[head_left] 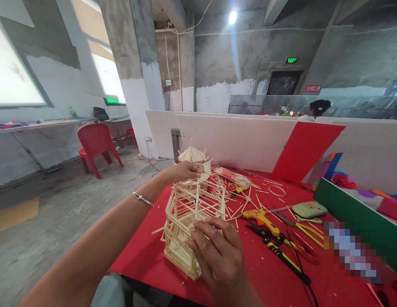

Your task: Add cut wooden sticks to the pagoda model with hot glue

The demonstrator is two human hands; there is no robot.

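A wooden stick frame (182,228), many-sided and open at the top, stands near the front edge of the red table (243,273). My right hand (217,251) is at its near right side, fingers bent and together against the sticks; whether they pinch a stick is hidden. Beyond it stands a finished-looking stick model with a pointed roof (192,154). My left hand (185,170) reaches over to this model, its fingers closed at the model's right side below the roof; what they hold is too small to tell.
Loose sticks (248,199) and a stick packet (232,175) lie behind the frame. To the right are a yellow glue gun (261,219), black-and-yellow pliers (286,260), a green case (309,209) and a green board (361,221). White panels (230,140) border the far side.
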